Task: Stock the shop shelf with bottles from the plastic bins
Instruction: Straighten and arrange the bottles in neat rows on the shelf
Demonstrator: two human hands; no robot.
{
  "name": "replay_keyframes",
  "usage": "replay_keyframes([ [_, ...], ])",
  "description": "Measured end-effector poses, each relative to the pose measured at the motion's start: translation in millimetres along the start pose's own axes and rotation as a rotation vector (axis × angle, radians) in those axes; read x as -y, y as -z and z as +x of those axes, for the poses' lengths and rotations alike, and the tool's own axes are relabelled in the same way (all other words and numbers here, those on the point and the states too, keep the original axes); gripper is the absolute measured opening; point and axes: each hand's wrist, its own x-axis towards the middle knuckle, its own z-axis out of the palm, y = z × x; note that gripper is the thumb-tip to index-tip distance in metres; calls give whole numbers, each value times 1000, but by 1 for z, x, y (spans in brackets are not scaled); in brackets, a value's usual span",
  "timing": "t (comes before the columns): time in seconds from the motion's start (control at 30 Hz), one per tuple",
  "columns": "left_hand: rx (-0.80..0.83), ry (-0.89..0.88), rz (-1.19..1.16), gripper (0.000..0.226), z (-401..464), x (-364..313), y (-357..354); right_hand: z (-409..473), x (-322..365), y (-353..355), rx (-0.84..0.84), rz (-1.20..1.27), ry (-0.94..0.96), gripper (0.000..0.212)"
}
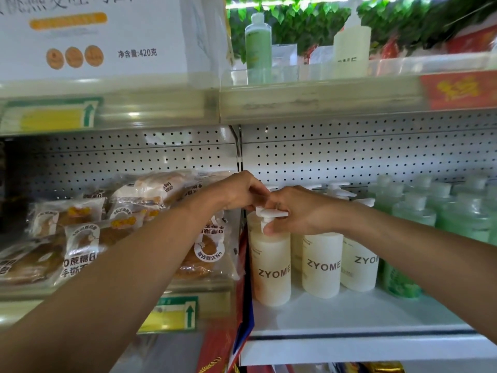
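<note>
Through the head camera I see both my hands meeting at the top of the leftmost ZYOME pump bottle (270,267), which stands upright at the left end of the white shelf (349,316), close to the front edge. My left hand (240,192) comes in from the left with its fingers curled down onto the back of the white pump head (270,212), pinching it. My right hand (293,211) reaches in from the right; its fingers wrap the nozzle end of the same pump head, and the thumb presses against the collar just below it.

Just to the right stand two more ZYOME pump bottles (322,265), upright and touching side by side, with at least one more partly hidden behind them. Beyond those, a cluster of green bottles with clear caps (414,211) fills the right part of the shelf.

On the neighbouring shelf to the left lie packaged bread rolls (80,238) in clear wrappers. On the upper shelf stand a green bottle (257,47) and another pale pump bottle (351,47), in front of leafy green foliage (295,20).
</note>
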Motion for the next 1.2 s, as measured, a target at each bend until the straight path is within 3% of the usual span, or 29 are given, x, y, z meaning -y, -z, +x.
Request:
replay_keyframes([
  [0.13, -177, 4, -52, 27, 0, 3, 11, -1, -10, 24, -122, 96, -11, 18],
  [0.23, -302, 1, 15, 30, 9, 6, 20, 2, -21, 33, -173, 98, -41, 23],
  [0.5, -123, 52, 100, 44, 59, 11, -2, 22, -33, 13, -120, -189, -107, 22],
  [0.73, -110, 8, 205, 29, 74, 20, -8, 19, -36, 9, -117, -144, -87, 20],
  [1.1, 9, 60, 260, 35, 58, 13, 8, 12, -34, 9, -107, -94, -71, 19],
  [1.2, -121, -11, 173, 36, 35, -6, 18, 2, -32, 11, -150, -69, -44, 27],
])
